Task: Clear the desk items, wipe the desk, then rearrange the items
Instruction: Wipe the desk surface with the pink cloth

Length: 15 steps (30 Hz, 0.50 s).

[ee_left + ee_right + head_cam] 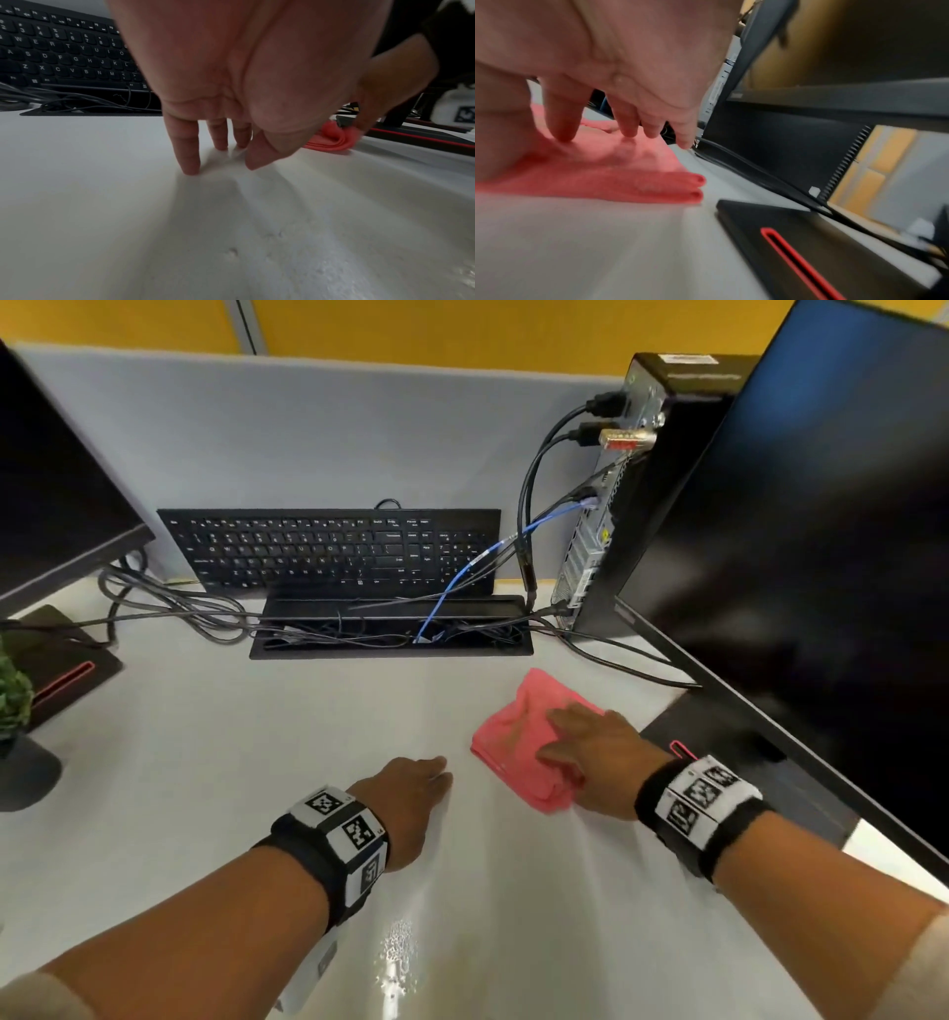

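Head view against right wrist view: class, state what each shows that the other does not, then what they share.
Only the head view shows the left hand resting on the desk, the keyboard propped against the partition, the cable tray and the plant. Only the right wrist view shows the right hand's fingers from beneath, pressing down. Both show the pink cloth under the right hand and the monitor base.

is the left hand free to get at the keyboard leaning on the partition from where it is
Probably yes. The left hand holds nothing, its fingertips resting on the desk; bare desk and the open cable tray with its cables lie between it and the keyboard, nothing tall.
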Each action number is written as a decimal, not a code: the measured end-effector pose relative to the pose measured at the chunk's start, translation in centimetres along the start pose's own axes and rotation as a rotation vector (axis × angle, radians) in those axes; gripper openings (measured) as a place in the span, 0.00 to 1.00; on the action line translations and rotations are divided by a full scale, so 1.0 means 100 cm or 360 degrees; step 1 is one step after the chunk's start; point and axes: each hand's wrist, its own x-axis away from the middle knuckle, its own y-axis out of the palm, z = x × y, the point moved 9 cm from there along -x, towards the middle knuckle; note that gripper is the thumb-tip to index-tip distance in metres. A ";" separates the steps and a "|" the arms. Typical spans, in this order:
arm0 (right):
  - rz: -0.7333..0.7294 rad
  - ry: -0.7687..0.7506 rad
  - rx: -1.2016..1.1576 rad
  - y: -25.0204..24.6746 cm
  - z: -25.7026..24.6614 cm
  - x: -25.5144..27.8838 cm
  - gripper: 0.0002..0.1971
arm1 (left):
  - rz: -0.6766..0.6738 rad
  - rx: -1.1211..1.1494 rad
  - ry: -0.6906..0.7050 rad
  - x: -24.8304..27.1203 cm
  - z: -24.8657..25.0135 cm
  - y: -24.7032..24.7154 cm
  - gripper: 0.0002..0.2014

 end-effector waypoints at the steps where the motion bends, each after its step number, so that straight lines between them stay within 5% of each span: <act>1: 0.0139 0.0065 -0.0109 -0.005 0.000 0.014 0.20 | -0.0009 -0.0003 0.0005 0.000 0.000 0.000 0.38; 3: 0.0489 0.0546 -0.0634 -0.008 0.026 0.038 0.21 | -0.0015 0.0001 0.0009 -0.001 -0.002 0.000 0.38; 6: 0.0467 0.1339 -0.1411 0.029 0.056 0.050 0.28 | -0.0011 0.0001 0.0016 -0.002 -0.001 0.001 0.38; 9: 0.0303 0.1519 -0.1690 0.033 0.042 0.037 0.33 | -0.0005 0.0007 -0.0002 0.000 0.000 0.001 0.38; 15: 0.0374 0.1414 -0.1909 -0.017 0.017 0.019 0.16 | -0.0010 -0.0021 0.0018 -0.004 -0.002 0.005 0.38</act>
